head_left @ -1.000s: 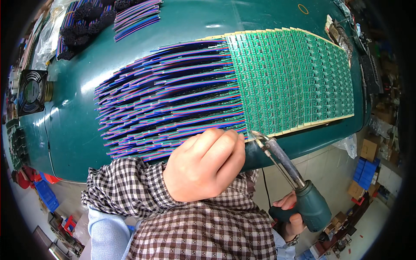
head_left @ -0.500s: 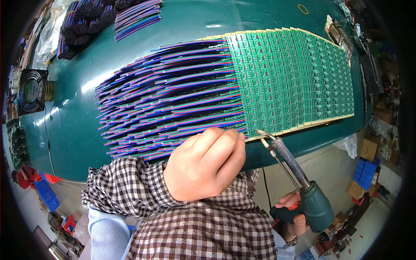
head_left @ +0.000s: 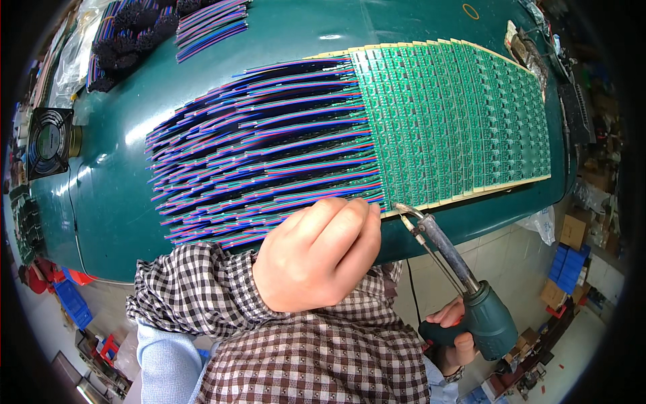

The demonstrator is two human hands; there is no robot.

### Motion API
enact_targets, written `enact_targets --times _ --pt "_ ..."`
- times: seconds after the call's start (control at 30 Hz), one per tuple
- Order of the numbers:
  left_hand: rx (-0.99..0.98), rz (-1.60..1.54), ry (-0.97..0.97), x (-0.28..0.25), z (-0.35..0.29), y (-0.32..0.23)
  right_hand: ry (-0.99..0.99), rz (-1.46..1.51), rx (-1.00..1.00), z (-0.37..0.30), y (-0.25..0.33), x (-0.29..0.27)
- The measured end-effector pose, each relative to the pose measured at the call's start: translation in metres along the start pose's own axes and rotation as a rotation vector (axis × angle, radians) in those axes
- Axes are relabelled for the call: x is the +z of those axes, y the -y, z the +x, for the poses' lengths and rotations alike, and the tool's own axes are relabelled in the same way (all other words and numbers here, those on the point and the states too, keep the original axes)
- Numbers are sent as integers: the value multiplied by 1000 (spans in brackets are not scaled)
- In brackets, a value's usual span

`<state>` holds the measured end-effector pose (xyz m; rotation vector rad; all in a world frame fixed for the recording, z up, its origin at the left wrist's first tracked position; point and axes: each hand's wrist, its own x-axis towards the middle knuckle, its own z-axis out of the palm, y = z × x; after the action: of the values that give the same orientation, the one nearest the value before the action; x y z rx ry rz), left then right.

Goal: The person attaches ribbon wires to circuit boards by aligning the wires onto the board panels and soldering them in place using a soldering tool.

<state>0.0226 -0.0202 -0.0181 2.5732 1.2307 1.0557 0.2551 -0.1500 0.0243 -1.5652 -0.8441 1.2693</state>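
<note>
My left hand is closed in a pinch at the near edge of the boards, on a ribbon wire that runs beneath it. The fingertips are partly hidden behind the knuckles. My right hand wraps the dark green handle of a soldering gun, at the lower right. Its bent tip, with a thin feed tube beside it, reaches the near corner of the green circuit boards, just right of my left fingers. Rows of red, green, blue and black ribbon wires stretch leftward from the boards' left edge.
More bundled wires lie at the far left of the green table. A black fan stands by the left edge. A rubber band rests at the back. Blue bins are on the right, beyond the table.
The soldering gun's tip has shifted slightly left, closer to my left fingers and the boards' wired edge. My left hand has stayed nearly still.
</note>
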Motion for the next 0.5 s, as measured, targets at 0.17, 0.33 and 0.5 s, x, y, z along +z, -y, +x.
enact_targets --times 0.17,0.33,0.5 --pt "-6 11 4 0 0 0 22 -9 -3 0 1 1" --pt "-8 4 -6 1 -1 0 18 27 -8 -1 -3 -1" --pt "-19 8 10 -1 0 -2 29 15 -23 2 1 3"
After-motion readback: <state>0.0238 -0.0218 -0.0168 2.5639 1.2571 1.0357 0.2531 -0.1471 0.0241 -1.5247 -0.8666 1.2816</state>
